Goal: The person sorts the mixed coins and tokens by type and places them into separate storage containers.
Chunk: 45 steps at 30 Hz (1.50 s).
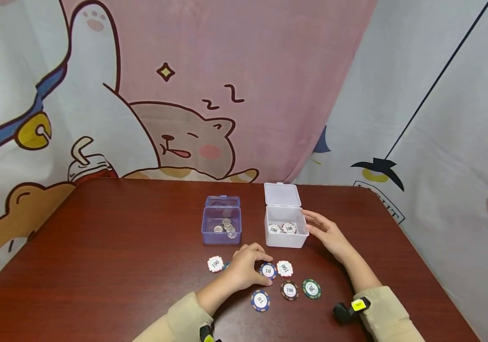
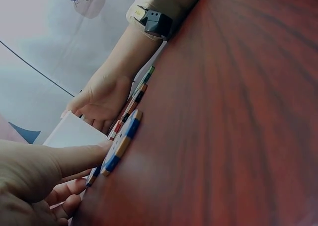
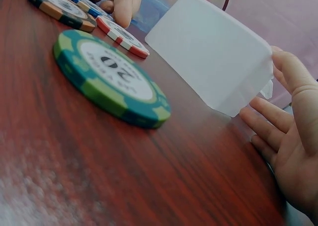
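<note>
Cartoon curtain [image 1: 286,76] is hanging behind; left hand [image 1: 244,270] is pinching blue chip [image 1: 268,271]; right hand [image 1: 328,235], spread, is touching white box [image 1: 285,241].

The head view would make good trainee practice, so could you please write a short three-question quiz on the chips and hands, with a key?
1. True or false: the green chip reads 50.
2. Fill in the blank: the right hand is touching the ____.
3. Multiple choice: what number is on the blue chip between the thumb and index finger of the left hand? A) 20; B) 10; C) 100.

Key:
1. False; it reads 20.
2. White box.
3. B.
</note>
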Motion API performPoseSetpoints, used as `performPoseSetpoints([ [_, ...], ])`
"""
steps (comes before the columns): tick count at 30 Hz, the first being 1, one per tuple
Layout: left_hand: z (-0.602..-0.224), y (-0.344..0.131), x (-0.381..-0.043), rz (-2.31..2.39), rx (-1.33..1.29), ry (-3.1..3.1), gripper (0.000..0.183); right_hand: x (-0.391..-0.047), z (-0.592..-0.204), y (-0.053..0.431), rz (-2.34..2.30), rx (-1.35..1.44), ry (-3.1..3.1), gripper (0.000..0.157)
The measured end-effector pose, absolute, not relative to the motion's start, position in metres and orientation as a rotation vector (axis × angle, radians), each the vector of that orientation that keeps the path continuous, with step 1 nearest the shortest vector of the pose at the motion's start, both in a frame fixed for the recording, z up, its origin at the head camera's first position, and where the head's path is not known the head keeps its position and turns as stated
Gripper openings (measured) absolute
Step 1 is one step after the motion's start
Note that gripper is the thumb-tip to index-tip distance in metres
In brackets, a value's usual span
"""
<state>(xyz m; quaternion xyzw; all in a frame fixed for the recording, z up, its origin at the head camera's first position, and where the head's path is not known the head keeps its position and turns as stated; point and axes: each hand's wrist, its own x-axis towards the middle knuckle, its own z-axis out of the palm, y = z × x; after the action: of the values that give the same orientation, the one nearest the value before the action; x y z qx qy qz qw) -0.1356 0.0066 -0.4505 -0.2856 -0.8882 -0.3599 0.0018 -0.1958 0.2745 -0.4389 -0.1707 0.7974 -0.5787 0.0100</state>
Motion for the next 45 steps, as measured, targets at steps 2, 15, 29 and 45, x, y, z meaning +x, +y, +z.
performPoseSetpoints([
  [2, -0.451, 0.007, -0.135, -1.127, -0.897, -2.781, 0.046, -0.196, -0.439, 0.275, -1.804, -0.533, 2.492, 0.044],
  [15, -0.452, 0.006, -0.136, -1.167, -0.9, -2.734, 0.04, -0.196, -0.439, 0.274, -1.793, -0.525, 2.5, 0.044],
  [29, -0.452, 0.006, -0.138, -1.211, -0.915, -2.666, 0.039, -0.195, -0.438, 0.273, -1.797, -0.513, 2.495, 0.044],
  [45, -0.438, 0.015, -0.138, -1.272, -0.864, -2.507, 0.042, -0.209, -0.461, 0.285, -1.785, -0.55, 2.515, 0.045],
])
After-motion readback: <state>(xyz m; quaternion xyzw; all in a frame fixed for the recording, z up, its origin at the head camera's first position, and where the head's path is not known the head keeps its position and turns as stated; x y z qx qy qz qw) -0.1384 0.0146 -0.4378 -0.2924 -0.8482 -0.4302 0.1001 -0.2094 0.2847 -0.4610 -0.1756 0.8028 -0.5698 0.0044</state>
